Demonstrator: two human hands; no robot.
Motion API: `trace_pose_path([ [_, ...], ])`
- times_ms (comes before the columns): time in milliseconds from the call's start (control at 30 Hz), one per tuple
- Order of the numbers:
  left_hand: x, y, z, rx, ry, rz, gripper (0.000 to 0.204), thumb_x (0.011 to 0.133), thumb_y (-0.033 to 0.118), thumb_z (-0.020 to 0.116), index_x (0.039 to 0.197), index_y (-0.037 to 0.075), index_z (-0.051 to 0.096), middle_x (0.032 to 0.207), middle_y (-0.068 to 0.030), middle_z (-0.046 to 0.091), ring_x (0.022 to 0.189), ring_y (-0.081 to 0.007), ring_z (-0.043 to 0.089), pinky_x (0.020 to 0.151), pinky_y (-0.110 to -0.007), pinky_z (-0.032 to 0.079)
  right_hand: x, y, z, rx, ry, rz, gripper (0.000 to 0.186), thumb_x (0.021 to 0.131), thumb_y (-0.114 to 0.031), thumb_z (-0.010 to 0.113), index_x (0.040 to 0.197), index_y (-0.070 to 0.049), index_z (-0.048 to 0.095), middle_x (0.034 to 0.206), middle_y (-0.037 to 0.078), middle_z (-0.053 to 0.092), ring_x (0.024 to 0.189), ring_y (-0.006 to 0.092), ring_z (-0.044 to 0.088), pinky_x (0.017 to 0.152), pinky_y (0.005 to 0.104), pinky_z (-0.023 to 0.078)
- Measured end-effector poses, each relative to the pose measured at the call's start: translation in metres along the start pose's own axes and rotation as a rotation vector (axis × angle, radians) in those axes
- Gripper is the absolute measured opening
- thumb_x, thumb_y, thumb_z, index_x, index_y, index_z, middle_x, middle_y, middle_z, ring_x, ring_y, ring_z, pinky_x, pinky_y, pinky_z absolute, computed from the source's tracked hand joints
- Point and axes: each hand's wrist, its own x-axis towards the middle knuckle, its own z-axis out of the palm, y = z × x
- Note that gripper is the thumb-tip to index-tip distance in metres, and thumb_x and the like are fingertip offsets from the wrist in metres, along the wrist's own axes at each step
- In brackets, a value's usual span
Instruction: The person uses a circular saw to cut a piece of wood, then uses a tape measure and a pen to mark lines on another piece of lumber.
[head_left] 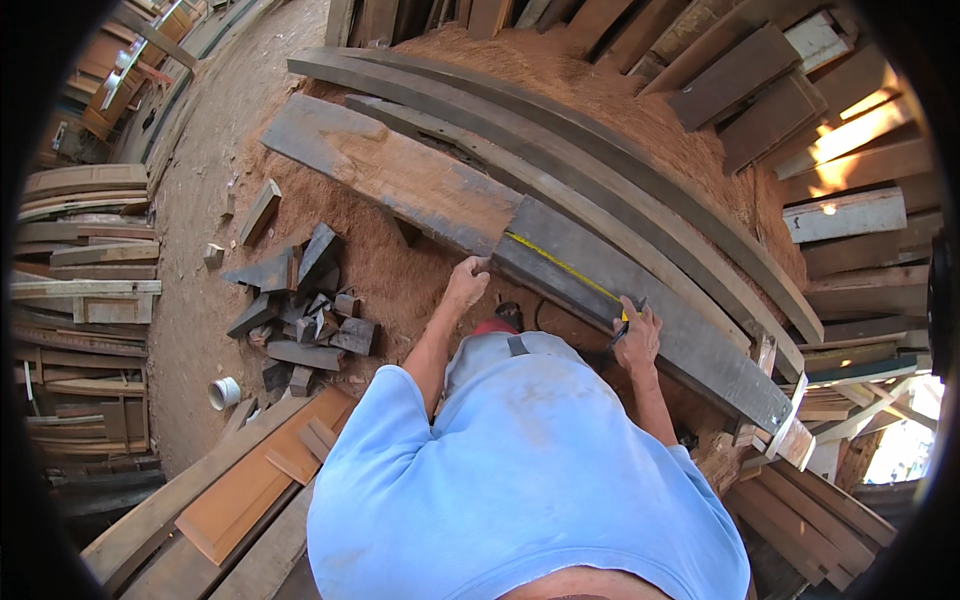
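A dark grey timber beam (690, 345) runs across in front of me, its left end meeting a wide plank dusted with sawdust (400, 175). Along the beam's top lies a yellow tape measure blade (560, 262), drawn out from near that left end. My right hand (640, 340) is closed around the tape measure, whose yellow and black case shows only partly between the fingers. A thin dark item also pokes out of that hand, too small to name. My left hand (466, 282) is closed at the near edge where beam and plank meet; what its fingertips grip is hidden.
Long curved timbers (560, 130) lie beyond the beam. Left of me is a heap of offcuts (310, 310), with a white cup-like container (224, 392) on the dirt. Stacked boards (90, 270) line the left side; more planks (240, 500) lie at lower left.
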Motion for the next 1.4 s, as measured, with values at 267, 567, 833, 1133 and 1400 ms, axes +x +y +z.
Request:
trace_pose_path([
  [267, 0.000, -0.027, 0.022, -0.221, 0.090, 0.027, 0.047, 0.092, 0.008, 0.061, 0.138, -0.003, 0.062, 0.118, -0.0150, 0.073, 0.114, -0.0190, 0.066, 0.101, -0.032, 0.051, 0.007, -0.002, -0.008, -0.005, -0.045, -0.035, 0.056, 0.094, -0.021, 0.073, 0.148, -0.025, 0.060, 0.145, 0.025, 0.055, 0.132, 0.0491, 0.049, 0.109, 0.0561, 0.045],
  [567, 0.026, -0.025, 0.008, -0.260, 0.248, 0.174, 0.038, 0.096, 0.008, 0.066, 0.133, -0.002, 0.067, 0.107, -0.0050, 0.074, 0.093, -0.0103, 0.066, 0.085, -0.027, 0.054, 0.007, -0.005, -0.008, 0.011, -0.046, -0.017, 0.055, 0.094, -0.021, 0.073, 0.147, -0.024, 0.061, 0.145, 0.027, 0.054, 0.133, 0.0493, 0.049, 0.111, 0.0553, 0.044],
  [833, 0.056, 0.035, 0.010, -0.023, 0.253, 0.170, 0.026, 0.093, 0.021, 0.074, 0.112, 0.002, 0.077, 0.094, -0.0100, 0.078, 0.086, -0.0165, 0.072, 0.080, -0.034, 0.057, 0.005, 0.000, -0.005, -0.011, -0.029, -0.012, 0.055, 0.093, -0.021, 0.073, 0.146, -0.024, 0.061, 0.144, 0.027, 0.056, 0.129, 0.0488, 0.051, 0.109, 0.0541, 0.045],
  [1133, 0.054, 0.044, 0.019, 0.125, 0.262, 0.203, 0.027, 0.089, 0.021, 0.079, 0.105, -0.001, 0.077, 0.092, -0.0146, 0.078, 0.087, -0.0213, 0.072, 0.082, -0.036, 0.056, 0.003, -0.005, -0.007, 0.007, -0.017, 0.028, 0.055, 0.093, -0.021, 0.073, 0.146, -0.023, 0.061, 0.143, 0.028, 0.057, 0.130, 0.0499, 0.051, 0.110, 0.0561, 0.044],
  [1400, 0.043, 0.054, 0.029, 0.360, 0.291, 0.263, 0.046, 0.080, 0.027, 0.083, 0.116, 0.001, 0.068, 0.114, -0.0222, 0.071, 0.110, -0.0386, 0.068, 0.096, -0.046, 0.053, 0.003, -0.003, -0.001, -0.001, 0.022, 0.026, 0.054, 0.093, -0.021, 0.073, 0.146, -0.026, 0.062, 0.142, 0.026, 0.057, 0.129, 0.0487, 0.051, 0.107, 0.0560, 0.047],
])
